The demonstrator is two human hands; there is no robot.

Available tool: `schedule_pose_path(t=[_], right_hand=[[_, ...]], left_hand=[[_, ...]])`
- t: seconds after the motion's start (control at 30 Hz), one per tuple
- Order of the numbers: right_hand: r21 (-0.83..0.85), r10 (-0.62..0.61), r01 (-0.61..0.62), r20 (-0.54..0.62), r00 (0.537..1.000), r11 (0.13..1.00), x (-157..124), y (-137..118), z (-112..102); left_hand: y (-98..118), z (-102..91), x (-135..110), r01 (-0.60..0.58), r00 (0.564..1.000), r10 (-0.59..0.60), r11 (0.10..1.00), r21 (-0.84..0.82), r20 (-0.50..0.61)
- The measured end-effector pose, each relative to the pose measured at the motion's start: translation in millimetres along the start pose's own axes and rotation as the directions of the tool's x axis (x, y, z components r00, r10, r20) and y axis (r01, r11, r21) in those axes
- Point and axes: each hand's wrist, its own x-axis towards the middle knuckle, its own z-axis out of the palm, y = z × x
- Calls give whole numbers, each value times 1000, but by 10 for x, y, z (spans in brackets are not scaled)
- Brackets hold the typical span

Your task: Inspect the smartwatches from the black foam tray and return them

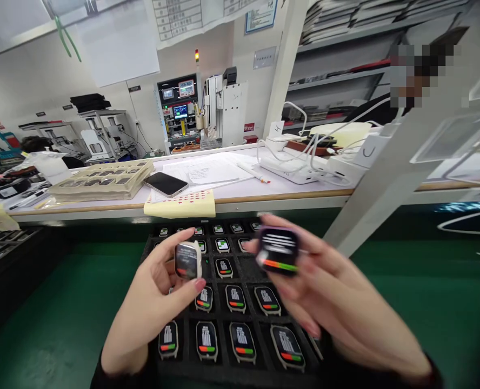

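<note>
My left hand (154,302) pinches a pale-cased smartwatch body (187,260) between thumb and fingers, its screen facing me. My right hand (333,302) holds a second, dark smartwatch body (279,250) with a lit screen showing white bars and a red-green strip; it is blurred. Both hands hover over a black foam tray (260,373) on the green mat, whose pockets hold several more watch bodies with lit screens, such as one watch (236,297) in the middle row.
A raised white shelf (264,197) runs behind the tray, carrying a phone (166,183), a yellow sheet of red stickers (181,205), stacked clear trays (102,181), papers and white chargers with cables (305,167). A slanted white post (386,183) stands to the right. Another person sits at the back right.
</note>
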Motion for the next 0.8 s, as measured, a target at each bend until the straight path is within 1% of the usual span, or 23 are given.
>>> schedule_pose_path(t=[0.1,0.2,0.3,0.53,0.6,0.7,0.8], right_hand=[[84,14,-21,83,996,996,172,111,106],[41,-5,0,110,994,999,269,182,162],[-7,-7,7,117,993,1000,270,182,176],[-63,1,2,46,999,998,253,150,182],[-84,20,-20,2,1000,996,259,169,173],[-108,45,-51,-54,998,993,265,201,157],[-122,24,-33,-75,997,992,277,226,148]], left_hand=[[-81,60,131,47,998,-46,999,18,-47],[-143,46,143,74,997,-73,996,49,-35],[-141,45,123,71,997,-70,996,61,-20],[-142,107,152,39,997,-35,997,61,-68],[-148,117,148,37,998,-33,997,61,-56],[-146,129,135,56,998,-57,996,64,7],[-135,135,146,52,998,-55,994,95,26]])
